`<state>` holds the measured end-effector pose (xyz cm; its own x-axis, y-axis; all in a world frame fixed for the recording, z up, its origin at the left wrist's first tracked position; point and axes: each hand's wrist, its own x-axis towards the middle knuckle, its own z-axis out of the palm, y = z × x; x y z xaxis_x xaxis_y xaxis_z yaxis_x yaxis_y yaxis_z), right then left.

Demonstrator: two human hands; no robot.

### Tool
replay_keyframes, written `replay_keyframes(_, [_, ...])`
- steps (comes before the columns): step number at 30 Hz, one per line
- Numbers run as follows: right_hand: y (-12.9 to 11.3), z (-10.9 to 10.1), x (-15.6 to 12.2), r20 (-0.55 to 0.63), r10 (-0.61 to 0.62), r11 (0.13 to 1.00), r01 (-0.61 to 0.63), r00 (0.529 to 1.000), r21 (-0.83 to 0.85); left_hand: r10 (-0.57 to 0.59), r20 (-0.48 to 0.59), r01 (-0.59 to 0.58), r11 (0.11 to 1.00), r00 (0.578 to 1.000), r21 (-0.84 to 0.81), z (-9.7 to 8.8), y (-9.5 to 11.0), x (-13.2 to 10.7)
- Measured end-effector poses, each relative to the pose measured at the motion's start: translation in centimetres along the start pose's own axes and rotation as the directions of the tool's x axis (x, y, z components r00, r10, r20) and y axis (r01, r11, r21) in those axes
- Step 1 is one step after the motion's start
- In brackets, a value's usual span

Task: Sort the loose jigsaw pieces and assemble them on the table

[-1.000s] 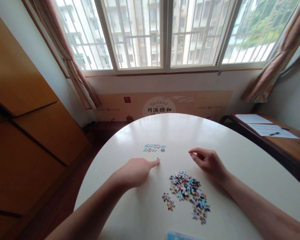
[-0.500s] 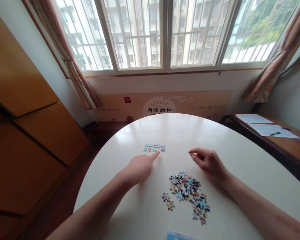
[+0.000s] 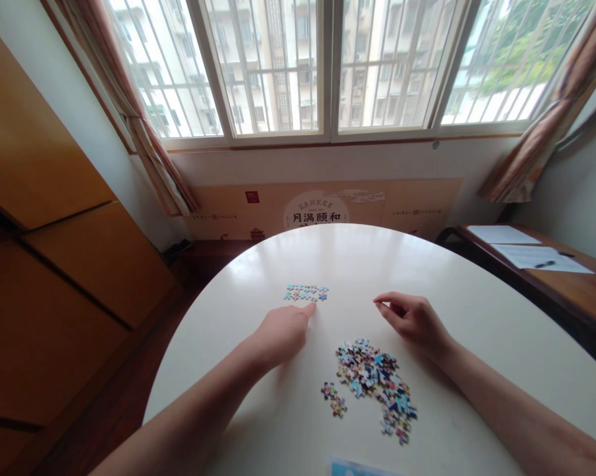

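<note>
A small joined strip of blue puzzle pieces (image 3: pixel 306 292) lies on the round white table (image 3: pixel 426 264). My left hand (image 3: pixel 282 332) reaches toward it with the forefinger stretched out and the other fingers curled, its tip touching the strip's near edge. The loose piece it was pushing is hidden under the fingertip or joined to the strip. My right hand (image 3: pixel 413 319) rests on the table to the right, fingers bent together as in a pinch; what they hold, if anything, is hidden. A heap of loose coloured puzzle pieces (image 3: pixel 374 385) lies just in front of the right hand.
A light blue card edge (image 3: pixel 357 468) shows at the table's near rim. A wooden side desk with papers and a pen (image 3: pixel 530 254) stands at the right. Wooden cabinets (image 3: pixel 54 264) line the left wall. Barred windows and curtains are behind.
My left forefinger slid a single loose piece away from me up to the joined blue strip and now rests at its edge. The right hand has not moved.
</note>
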<state>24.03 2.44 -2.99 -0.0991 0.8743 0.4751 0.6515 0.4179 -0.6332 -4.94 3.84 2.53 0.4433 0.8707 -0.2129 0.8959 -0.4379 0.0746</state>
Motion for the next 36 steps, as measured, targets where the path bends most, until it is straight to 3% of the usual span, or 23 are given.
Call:
replay_keyframes(8, [0.00, -0.03, 0.03, 0.004, -0.005, 1.000, 0.005, 1.000, 0.002, -0.039, 0.006, 0.039, 0.998, 0.999, -0.039, -0.11, 1.02, 0.00])
replay_keyframes(36, [0.01, -0.13, -0.02, -0.001, -0.017, 1.000, 0.017, 1.000, -0.012, -0.054, -0.017, 0.053, 0.997, 0.998, -0.059, 0.79, 0.64, 0.79])
